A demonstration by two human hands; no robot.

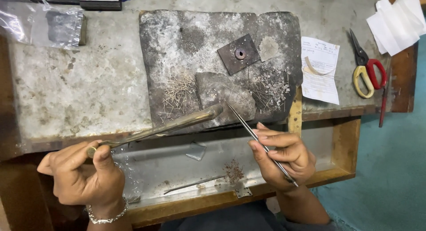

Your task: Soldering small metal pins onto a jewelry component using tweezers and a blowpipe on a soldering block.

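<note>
In the lower left of the frame, the left hand [84, 175] has its fingers closed around the end of a long brass pipe [164, 128]. The pipe slants up to the right, and its bent tip sits over the near edge of a dark, burnt block [177, 40] in the middle of the frame. In the lower right, the right hand [282, 155] pinches thin metal tweezers [255, 135] between thumb and fingers. The tweezers point up and to the left, and their sharp tip rests on a grey slab piece [222, 95] lying on the block, just beside the tip of the pipe. Two piles of tiny pins [179, 95] lie on the block, one on each side of that grey piece. Higher up on the block is a small square plate with a little ring [240, 53] on it. Below the block is an open drawer [341, 142] with a metal floor. At the upper right lie scissors [366, 67] with one red and one yellow handle, next to a paper slip [321, 76].
</note>
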